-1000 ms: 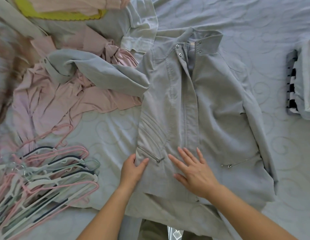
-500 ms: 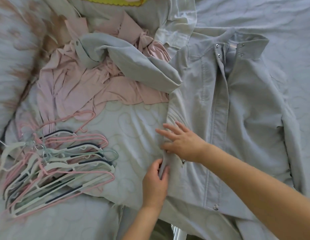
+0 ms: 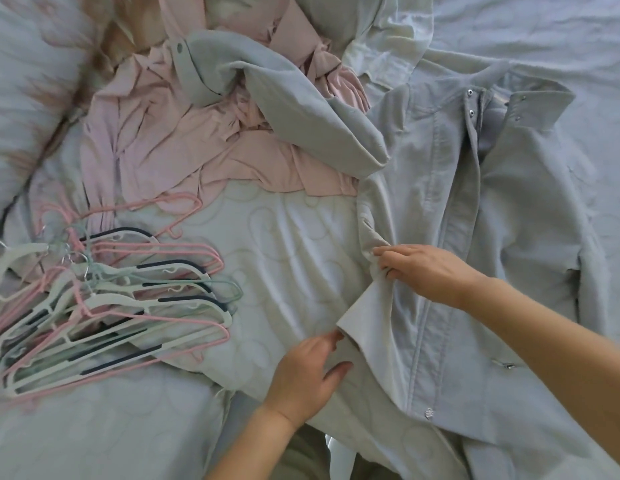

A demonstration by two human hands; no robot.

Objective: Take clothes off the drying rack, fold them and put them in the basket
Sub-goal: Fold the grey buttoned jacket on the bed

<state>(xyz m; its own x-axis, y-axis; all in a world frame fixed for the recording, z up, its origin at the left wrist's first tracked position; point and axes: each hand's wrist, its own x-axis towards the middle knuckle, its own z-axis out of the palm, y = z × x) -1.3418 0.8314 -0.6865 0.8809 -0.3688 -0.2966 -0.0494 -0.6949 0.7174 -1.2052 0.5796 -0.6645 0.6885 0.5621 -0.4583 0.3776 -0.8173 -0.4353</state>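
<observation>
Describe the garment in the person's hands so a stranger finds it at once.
On the pale quilted bed, look right of the hangers and the crumpled pink garment. The grey jacket lies flat, front up, left hand and right hand pinching its edge. Only it has a stand-up collar with snaps.

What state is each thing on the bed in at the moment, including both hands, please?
grey jacket: spread front up, front closed, one side edge lifted
pink garment: crumpled, unfolded
hangers: piled, empty
left hand: grips the jacket's lifted edge
right hand: pinches the same edge nearer the collar
</observation>
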